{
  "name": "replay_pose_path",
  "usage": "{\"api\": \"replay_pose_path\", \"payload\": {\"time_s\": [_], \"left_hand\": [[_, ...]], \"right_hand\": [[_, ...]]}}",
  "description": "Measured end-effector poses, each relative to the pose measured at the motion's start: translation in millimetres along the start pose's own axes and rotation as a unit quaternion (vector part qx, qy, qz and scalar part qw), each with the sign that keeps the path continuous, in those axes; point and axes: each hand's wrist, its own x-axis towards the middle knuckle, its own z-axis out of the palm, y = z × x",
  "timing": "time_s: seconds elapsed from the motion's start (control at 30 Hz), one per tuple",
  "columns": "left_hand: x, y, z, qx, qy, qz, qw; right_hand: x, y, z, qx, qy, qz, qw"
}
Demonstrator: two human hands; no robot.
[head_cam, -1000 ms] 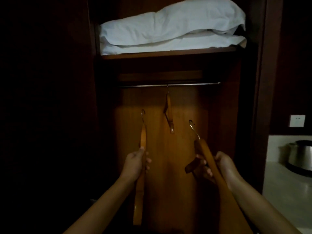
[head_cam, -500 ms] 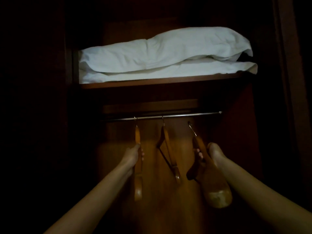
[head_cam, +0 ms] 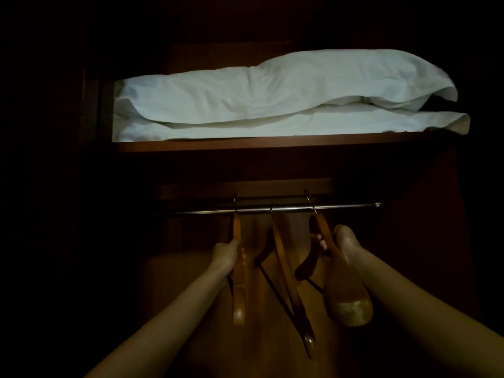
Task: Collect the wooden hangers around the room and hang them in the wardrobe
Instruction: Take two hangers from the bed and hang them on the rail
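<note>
The left hand (head_cam: 227,253) is gripping one hanger (head_cam: 237,279); the right hand (head_cam: 345,245) is gripping another (head_cam: 346,293). Both hooks are reaching the rail (head_cam: 261,209); seat each fully before releasing

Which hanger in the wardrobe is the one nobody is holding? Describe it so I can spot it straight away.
Find the white bedding on the shelf, then drop to the metal rail below it. Three wooden hangers are at the rail; the free one is the middle hanger. The left hand grips the hanger on one side and the right hand the other, while this one hangs untouched between them.
</note>
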Motion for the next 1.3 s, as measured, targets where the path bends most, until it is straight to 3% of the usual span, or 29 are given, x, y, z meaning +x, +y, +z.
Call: {"api": "replay_pose_path", "payload": {"time_s": [0.27,0.9,1.03,1.17,1.3], "left_hand": [[12.6,-12.5,-1.0,0.006,0.013,0.008,1.000],[4.8,-14.8,4.8,0.008,-0.038,-0.044,0.998],[-1.7,-13.2,5.4,0.025,-0.046,-0.044,0.998],[-8.2,-12.8,7.4,0.044,-0.043,-0.044,0.997],[-16.5,-7.0,4.2,0.064,-0.086,-0.069,0.992]], "right_hand": [[12.5,5.7,0.3,-0.024,-0.004,0.010,1.000],[22.6,17.2,-6.9,0.027,-0.026,0.052,0.998],[24.7,10.5,-19.2,0.005,-0.056,0.093,0.994],[11.2,9.9,-24.0,-0.056,-0.132,0.109,0.984],[-3.1,13.1,-24.6,-0.247,-0.183,0.066,0.949]]}}
